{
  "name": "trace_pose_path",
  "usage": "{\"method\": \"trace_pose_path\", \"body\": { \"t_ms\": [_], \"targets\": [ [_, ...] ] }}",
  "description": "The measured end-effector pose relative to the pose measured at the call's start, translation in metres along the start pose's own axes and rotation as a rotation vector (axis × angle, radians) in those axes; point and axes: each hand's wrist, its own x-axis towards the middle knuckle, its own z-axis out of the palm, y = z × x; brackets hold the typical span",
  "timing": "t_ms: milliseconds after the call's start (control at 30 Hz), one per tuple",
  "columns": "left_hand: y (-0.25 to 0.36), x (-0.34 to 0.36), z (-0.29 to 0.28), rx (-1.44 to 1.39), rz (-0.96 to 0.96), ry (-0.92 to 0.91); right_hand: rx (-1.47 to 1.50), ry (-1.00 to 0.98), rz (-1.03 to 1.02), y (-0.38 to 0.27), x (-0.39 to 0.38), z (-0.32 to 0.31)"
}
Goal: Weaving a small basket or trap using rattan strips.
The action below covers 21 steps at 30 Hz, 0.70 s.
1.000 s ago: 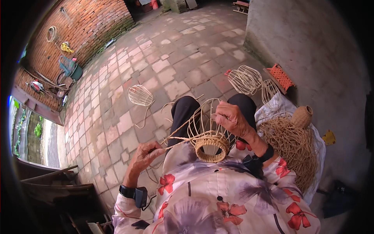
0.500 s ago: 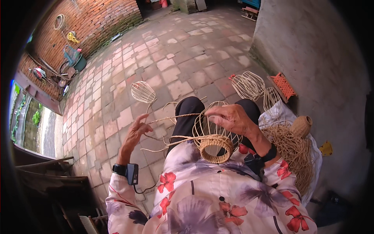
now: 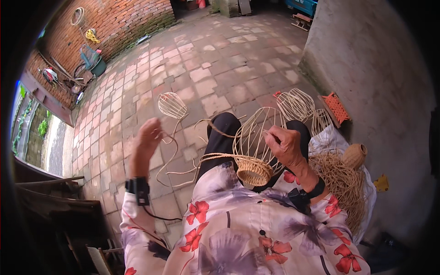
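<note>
A partly woven basket (image 3: 253, 165) rests on my lap between my knees, its braided straw ring toward me and its bare pale ribs fanning away. My right hand (image 3: 285, 145) is closed at the ribs on the basket's right side, thumb and fingertips pinched together. Raised to the left, apart from the basket, my left hand (image 3: 146, 140) has its fingers drawn together on a straw cord (image 3: 176, 145), which hangs in a loop below it. Its fingertips are slightly blurred. Twisted straw strands (image 3: 211, 156) trail left from the ring across my thigh.
A pile of loose straw cord (image 3: 337, 178) lies on a white sack at my right, a small woven vase-shaped piece (image 3: 354, 156) on top. Bare rib frames (image 3: 295, 104) sit beyond my right knee, another frame (image 3: 173, 105) at left. A grey wall (image 3: 366, 68) rises at right.
My left hand has risen and moved away from the basket; its fingers, spread before, are now drawn together. My right hand has shifted slightly right and down. The basket's ring has tilted.
</note>
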Motion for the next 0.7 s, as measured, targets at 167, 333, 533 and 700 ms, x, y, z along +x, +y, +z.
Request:
{"method": "trace_pose_path", "body": {
  "t_ms": [167,333,533,700],
  "targets": [
    [-0.023,-0.029,0.137,0.122,-0.214,-0.34,0.011,0.005,-0.025,-0.004,-0.006,0.005],
    [-0.068,-0.032,0.174,0.271,-0.28,-0.462,0.047,0.061,0.005,-0.003,-0.009,0.004],
    [-0.079,-0.022,0.185,0.77,-0.019,-0.42,0.057,0.074,0.015,-0.002,-0.014,0.002],
    [-0.081,-0.026,0.208,1.277,0.315,-0.347,0.075,0.105,0.007,-0.001,-0.015,0.004]
  ]
}}
